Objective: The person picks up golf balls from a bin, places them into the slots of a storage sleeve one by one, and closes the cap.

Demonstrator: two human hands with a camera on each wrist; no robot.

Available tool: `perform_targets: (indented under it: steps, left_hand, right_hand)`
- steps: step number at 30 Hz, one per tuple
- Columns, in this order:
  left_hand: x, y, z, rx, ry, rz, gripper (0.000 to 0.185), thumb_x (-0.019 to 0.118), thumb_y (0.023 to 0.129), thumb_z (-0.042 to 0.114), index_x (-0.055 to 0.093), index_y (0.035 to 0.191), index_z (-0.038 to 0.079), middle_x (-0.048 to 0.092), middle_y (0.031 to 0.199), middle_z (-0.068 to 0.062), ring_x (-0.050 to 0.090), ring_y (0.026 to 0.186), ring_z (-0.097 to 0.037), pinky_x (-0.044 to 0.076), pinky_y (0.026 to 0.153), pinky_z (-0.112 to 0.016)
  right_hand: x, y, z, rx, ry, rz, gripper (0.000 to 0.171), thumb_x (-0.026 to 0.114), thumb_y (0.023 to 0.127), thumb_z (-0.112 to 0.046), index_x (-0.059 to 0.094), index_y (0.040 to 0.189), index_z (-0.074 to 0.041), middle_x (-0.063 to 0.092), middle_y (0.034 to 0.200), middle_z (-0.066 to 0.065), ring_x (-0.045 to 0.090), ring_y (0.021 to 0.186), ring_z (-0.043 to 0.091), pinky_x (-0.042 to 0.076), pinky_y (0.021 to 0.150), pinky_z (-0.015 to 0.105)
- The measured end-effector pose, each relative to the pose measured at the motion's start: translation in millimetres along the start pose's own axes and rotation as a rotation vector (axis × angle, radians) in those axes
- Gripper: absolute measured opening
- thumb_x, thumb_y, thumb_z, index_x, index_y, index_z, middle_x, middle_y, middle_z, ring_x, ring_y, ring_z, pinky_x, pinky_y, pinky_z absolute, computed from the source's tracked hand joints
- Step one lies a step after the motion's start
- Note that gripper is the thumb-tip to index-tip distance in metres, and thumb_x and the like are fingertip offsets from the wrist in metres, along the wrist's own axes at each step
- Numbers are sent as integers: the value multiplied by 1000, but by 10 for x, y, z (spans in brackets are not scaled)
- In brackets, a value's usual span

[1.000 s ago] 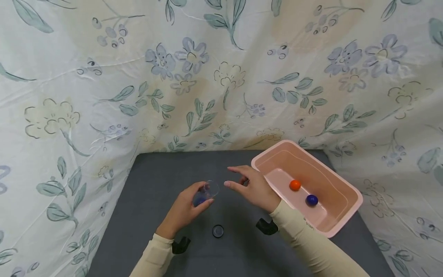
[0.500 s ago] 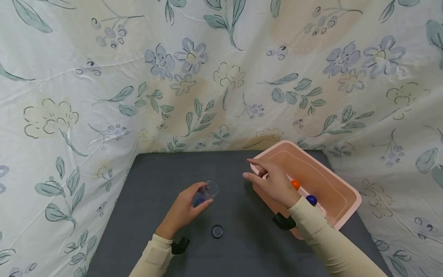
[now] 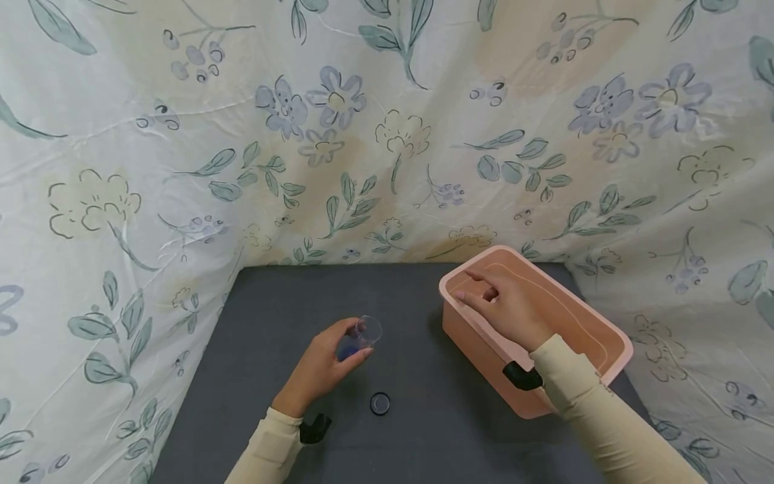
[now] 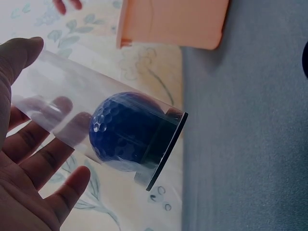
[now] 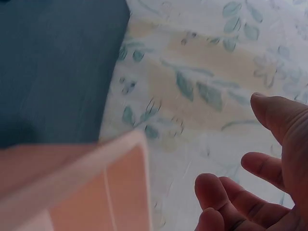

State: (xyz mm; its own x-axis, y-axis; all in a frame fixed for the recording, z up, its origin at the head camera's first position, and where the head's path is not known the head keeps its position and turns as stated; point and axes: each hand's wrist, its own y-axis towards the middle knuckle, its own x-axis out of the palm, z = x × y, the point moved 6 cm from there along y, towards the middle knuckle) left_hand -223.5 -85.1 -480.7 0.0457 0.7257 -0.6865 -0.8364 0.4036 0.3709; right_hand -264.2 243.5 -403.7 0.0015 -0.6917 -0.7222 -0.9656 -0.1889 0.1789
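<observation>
My left hand (image 3: 326, 359) grips a clear plastic tube (image 4: 79, 79) between thumb and fingers, above the table. A dimpled blue golf ball (image 4: 126, 130) sits at the tube's bottom, against its dark end cap (image 4: 168, 151); the other end looks uncovered. To the right, my right hand (image 3: 504, 306) hovers over the pink bin (image 3: 478, 363), its fingers loosely bent and holding nothing. The right wrist view shows those fingers (image 5: 211, 190) apart from the thumb, beside the bin's rim. My right hand and forearm hide much of the bin's inside.
A small round black cap (image 3: 379, 403) lies on the dark grey table (image 3: 290, 296), in front of my left hand. Floral cloth (image 3: 393, 134) hangs behind the table and along both sides.
My right hand has moved right, from beside the tube to over the bin. The orange ball and blue ball seen in the bin are now hidden by it. My left hand keeps the tube still.
</observation>
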Motion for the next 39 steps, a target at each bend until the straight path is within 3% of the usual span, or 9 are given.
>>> perform_targets:
  steps: [3,6,10,15,19,23,27,34,39]
  left_hand:
    - [0,-3,-6,-10,-1,-4,48,76,96,36,59,137,18,70,124,0,68,109,-14,60,93,-45]
    - [2,-8,-13,-17,5,-8,48,75,96,37,59,137,17,71,124,-2,68,109,-15,60,93,-45]
    - [12,-17,-20,-12,17,-7,49,75,96,37,59,138,17,70,124,1,68,109,-14,60,93,-41]
    - [8,-38,-38,-14,15,2,49,75,96,37,59,138,18,70,124,3,68,108,-13,60,93,-44]
    - [0,-50,-42,-13,20,8,49,76,96,36,59,138,17,70,123,2,67,108,-13,60,94,-45]
    - [3,-58,-47,-19,22,6,49,76,96,37,59,138,17,70,124,1,67,108,-13,60,94,-43]
    - [-2,-67,-53,-11,28,12,49,76,96,37,59,138,17,70,123,2,67,108,-12,60,93,-42]
    - [-16,-74,-61,-5,43,15,49,76,96,36,58,138,17,70,124,2,67,108,-11,60,94,-41]
    - [-27,-57,-97,-8,43,10,49,76,96,36,58,138,17,69,124,3,67,108,-11,60,94,-41]
  right_hand:
    - [-34,45,161,62,-15,-7,59,74,97,-41,58,146,-13,67,111,18,55,61,20,46,51,29]
    - [-42,102,325,116,-20,-28,64,70,99,-43,53,150,-8,60,140,24,67,84,33,59,64,39]
    - [-28,190,577,178,-32,-60,73,67,100,-47,46,153,-1,51,151,28,62,123,46,58,94,57]
    - [32,290,955,292,-84,-118,87,62,96,-64,41,158,-8,46,158,23,51,138,46,49,106,63]
    - [113,355,1236,390,-133,-157,82,64,97,-60,40,159,-11,44,160,22,49,139,46,46,110,64]
    - [175,385,1465,418,-201,-162,66,70,99,-39,48,153,-8,50,154,25,55,130,45,49,107,62]
    - [206,344,1699,424,-253,-183,59,72,98,-31,55,144,1,56,145,29,60,121,45,51,106,59]
    - [285,206,2047,456,-289,-293,61,71,96,-26,53,138,14,57,137,35,60,115,46,49,105,59]
    - [312,219,2068,408,-386,-282,41,68,93,-21,62,119,11,67,107,27,62,94,40,53,86,52]
